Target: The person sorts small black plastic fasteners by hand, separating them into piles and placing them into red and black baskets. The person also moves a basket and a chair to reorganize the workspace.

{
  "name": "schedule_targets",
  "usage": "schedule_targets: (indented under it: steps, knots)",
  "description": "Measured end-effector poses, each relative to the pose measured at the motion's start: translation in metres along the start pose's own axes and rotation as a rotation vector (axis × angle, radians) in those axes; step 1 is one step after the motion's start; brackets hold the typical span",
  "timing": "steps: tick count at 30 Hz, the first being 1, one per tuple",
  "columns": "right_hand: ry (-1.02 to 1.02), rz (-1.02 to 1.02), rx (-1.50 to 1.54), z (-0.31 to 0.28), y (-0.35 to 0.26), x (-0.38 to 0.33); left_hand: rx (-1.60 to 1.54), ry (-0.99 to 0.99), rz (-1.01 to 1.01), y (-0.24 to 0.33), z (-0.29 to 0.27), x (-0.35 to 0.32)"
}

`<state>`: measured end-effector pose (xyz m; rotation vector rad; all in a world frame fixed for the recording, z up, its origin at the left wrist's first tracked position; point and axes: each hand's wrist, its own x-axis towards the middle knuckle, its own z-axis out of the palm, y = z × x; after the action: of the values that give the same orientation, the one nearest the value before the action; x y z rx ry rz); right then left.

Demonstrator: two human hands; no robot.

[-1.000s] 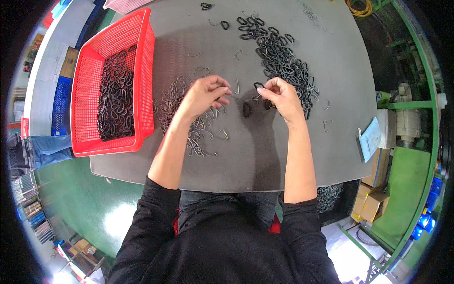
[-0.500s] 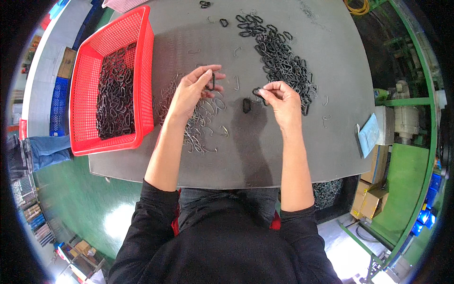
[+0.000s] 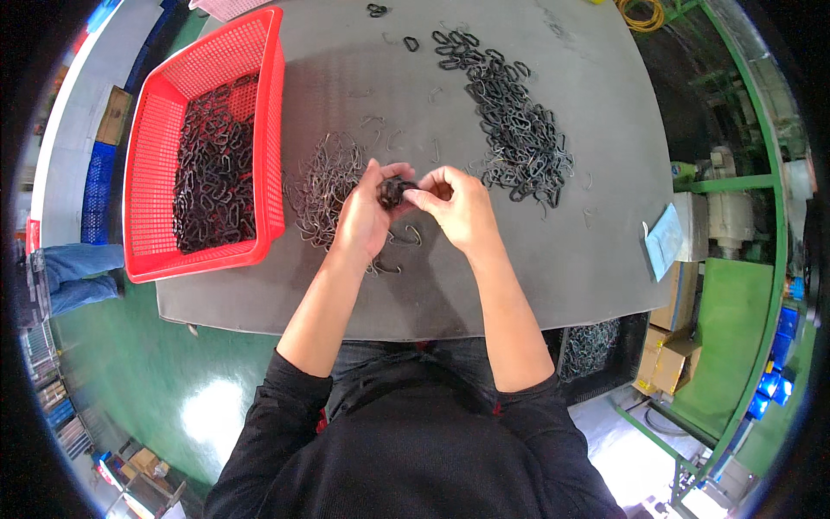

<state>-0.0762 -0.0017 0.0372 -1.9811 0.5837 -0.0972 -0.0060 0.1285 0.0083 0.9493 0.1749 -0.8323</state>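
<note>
Joining two small parts over the middle of the grey tabletop (image 3: 536,285): left hand (image 3: 367,216) and right hand (image 3: 458,208) meet fingertip to fingertip, both sets of fingers pinched on one small black link (image 3: 395,190) held just above the surface. Probably fitting a wire clip into that link, though too small to tell for sure. At nine o'clock from the hands, loose pile of bent wire clips (image 3: 324,190); at one o'clock, heap of black links (image 3: 519,130); further out at nine o'clock, red basket (image 3: 147,259) holding dark finished pieces. Next move likely calls for seating the piece firmly, then carrying it left toward the basket without snagging the wire pile.
</note>
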Motion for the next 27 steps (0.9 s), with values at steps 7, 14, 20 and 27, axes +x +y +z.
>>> schedule_targets:
  steps: [7, 14, 20, 27]
  knots:
    - [0.711, 0.138, -0.677, -0.054, 0.068, 0.007, -0.175, -0.013, -0.061, 0.020, -0.003, -0.004]
    - [0.513, -0.154, -0.473, -0.017, 0.054, 0.037, -0.121, 0.020, -0.073, 0.020, -0.001, -0.010]
    - [0.611, -0.140, -0.118, -0.079, 0.077, 0.061, 0.233, 0.091, 0.008, 0.022, -0.007, -0.012]
    - [0.253, -0.014, -0.441, -0.067, 0.055, 0.013, 1.165, 0.091, 0.392, -0.004, 0.026, 0.009]
